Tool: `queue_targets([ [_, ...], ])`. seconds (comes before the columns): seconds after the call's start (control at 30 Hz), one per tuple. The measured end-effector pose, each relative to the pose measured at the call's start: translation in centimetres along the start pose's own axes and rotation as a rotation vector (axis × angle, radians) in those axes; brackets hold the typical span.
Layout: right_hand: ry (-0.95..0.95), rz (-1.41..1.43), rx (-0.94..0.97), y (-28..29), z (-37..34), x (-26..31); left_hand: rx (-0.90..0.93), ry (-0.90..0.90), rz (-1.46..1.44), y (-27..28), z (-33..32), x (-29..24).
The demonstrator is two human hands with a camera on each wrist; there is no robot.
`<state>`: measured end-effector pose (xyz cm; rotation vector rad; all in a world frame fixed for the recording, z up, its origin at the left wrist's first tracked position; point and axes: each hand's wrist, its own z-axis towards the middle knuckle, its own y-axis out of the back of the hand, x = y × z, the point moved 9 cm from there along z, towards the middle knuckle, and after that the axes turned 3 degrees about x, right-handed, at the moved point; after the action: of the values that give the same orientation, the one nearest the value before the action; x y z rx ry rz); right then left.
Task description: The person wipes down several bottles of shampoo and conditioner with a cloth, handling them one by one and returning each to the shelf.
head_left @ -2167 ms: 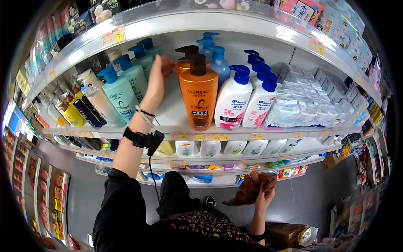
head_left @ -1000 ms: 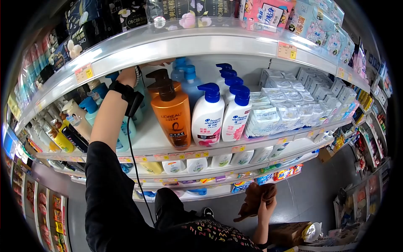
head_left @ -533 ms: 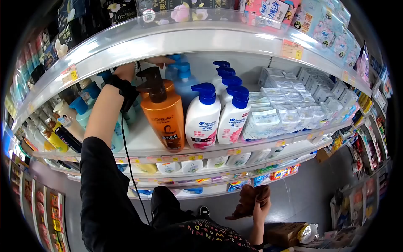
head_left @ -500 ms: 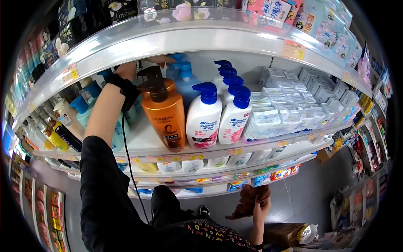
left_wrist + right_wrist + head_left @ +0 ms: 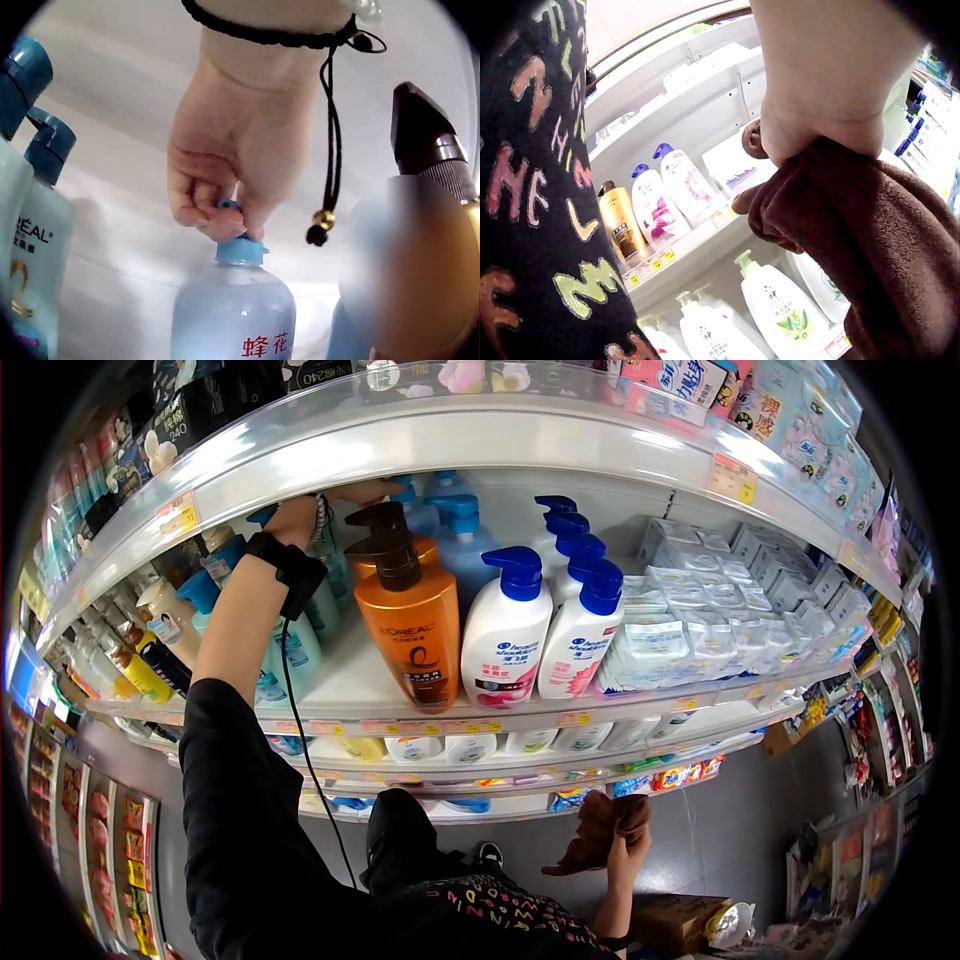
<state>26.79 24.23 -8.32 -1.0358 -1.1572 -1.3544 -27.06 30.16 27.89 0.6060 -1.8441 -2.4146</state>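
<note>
At the back of the shelf my left hand pinches the blue pump top of a pale blue bottle with red lettering. The bottle stands upright, its pump head mostly hidden by the fingers. From the head view, the hand reaches in behind an orange L'Oréal pump bottle, partly covered by the upper shelf edge. Low by the body, my right hand grips a bunched brown cloth. Loose folds of this cloth hang from the hand in the right wrist view.
White pump bottles with blue tops stand right of the orange one, beside stacked white packs. Pale green bottles are on the left. The upper shelf edge overhangs the arm. A black cable trails from the wrist.
My left hand has moved from the gap beside the orange bottle to deeper in, onto the blue bottle's top. The right hand still holds the brown cloth.
</note>
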Motion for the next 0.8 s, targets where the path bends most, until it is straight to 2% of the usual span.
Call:
queue_targets([
  [0.13,0.024,-0.042,0.027,-0.3,0.0,0.2,0.003,-0.008,0.007,0.4,-0.6,0.4],
  [0.33,0.056,0.065,-0.033,-1.6,0.1,2.6,0.02,-0.039,0.022,0.8,-1.3,0.3],
  [0.43,0.02,0.03,0.061,-2.1,-0.1,1.0,0.037,-0.071,0.029,1.2,-1.1,-0.2],
  [0.63,0.066,0.018,0.021,-2.5,-0.3,2.2,0.102,-0.238,0.034,0.4,-0.6,-3.3],
  [0.7,-0.025,-0.019,0.062,-2.4,-0.6,0.8,0.135,-0.316,0.038,-0.4,-0.1,-4.9],
  [0.8,-0.008,0.033,0.054,-2.3,-0.7,1.4,0.193,-0.445,0.053,-2.0,1.1,-7.7],
])
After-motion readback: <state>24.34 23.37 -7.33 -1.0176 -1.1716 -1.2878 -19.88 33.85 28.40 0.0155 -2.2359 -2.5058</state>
